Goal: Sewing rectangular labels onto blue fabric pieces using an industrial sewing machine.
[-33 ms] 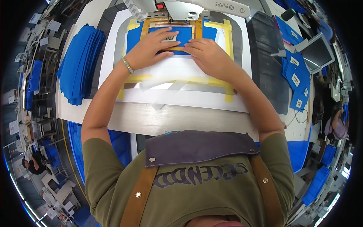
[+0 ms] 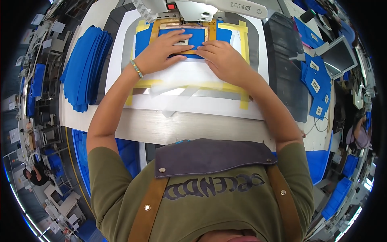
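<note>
My left hand (image 2: 166, 50) lies flat with its fingers spread over a blue fabric piece (image 2: 197, 36). A small white label (image 2: 183, 41) on the fabric shows partly between these fingers. My right hand (image 2: 221, 56) rests with fingers stretched along the near right corner of a tan rectangular frame (image 2: 211, 34) around the label area. Neither hand grips anything. Directly beyond them stands the white head of a sewing machine (image 2: 193, 10), its needle area just past the frame. The blue fabric lies on a white sheet (image 2: 177, 74) edged with yellow tape (image 2: 244, 60).
At left is a thick stack of blue fabric pieces (image 2: 86, 68). Several labelled blue pieces (image 2: 316, 82) lie at right, beside a tilted screen (image 2: 338, 56). Translucent strips (image 2: 179, 101) lie near the table's front edge. Blue bins (image 2: 318, 161) sit below the table; other people work farther off.
My left fingers cover slightly more of the white label. Otherwise both hands, the frame and the fabric look the same.
</note>
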Tool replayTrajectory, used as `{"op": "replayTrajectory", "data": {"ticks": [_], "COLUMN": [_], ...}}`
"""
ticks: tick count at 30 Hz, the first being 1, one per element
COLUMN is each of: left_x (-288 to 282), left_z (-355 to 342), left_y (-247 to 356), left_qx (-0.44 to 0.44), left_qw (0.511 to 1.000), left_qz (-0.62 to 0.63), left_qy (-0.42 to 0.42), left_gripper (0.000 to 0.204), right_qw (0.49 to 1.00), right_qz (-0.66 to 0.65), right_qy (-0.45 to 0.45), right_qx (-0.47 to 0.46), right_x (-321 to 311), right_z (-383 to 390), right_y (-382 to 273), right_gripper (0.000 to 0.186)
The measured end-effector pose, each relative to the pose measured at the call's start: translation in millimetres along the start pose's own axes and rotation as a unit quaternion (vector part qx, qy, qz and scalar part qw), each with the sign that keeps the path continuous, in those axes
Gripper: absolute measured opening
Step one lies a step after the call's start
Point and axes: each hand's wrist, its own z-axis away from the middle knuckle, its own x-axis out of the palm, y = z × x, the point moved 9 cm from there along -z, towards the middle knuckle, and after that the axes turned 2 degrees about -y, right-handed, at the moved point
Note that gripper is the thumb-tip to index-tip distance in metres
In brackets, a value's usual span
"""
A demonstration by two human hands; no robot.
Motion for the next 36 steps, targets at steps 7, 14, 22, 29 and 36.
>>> {"op": "replayTrajectory", "data": {"ticks": [7, 14, 22, 29, 36], "left_x": [6.6, 7.3, 7.4, 8.9, 11.4], "left_z": [-1.2, -5.0, -11.9, -22.3, -38.9], "left_y": [0.8, 2.8, -6.7, -15.9, -34.6], "left_qx": [0.022, 0.076, 0.075, 0.063, 0.007], "left_qw": [1.000, 0.994, 0.995, 0.996, 0.998], "left_qz": [-0.001, -0.047, -0.041, -0.054, -0.032], "left_qy": [-0.021, -0.055, -0.047, -0.018, -0.056], "left_gripper": [0.047, 0.050, 0.045, 0.040, 0.040], "right_qw": [0.998, 1.000, 0.999, 0.993, 0.991], "right_qz": [0.053, 0.024, 0.002, -0.023, -0.035], "right_qy": [-0.002, 0.004, 0.043, 0.103, 0.110], "right_qx": [-0.015, -0.009, -0.003, 0.058, 0.073], "right_x": [-0.6, 1.6, -12.2, -37.2, -34.0], "right_z": [0.1, 3.8, 6.2, 7.9, 13.9], "right_y": [-4.5, -2.2, 5.0, 29.3, 43.1], "right_gripper": [0.031, 0.031, 0.031, 0.023, 0.017]}}
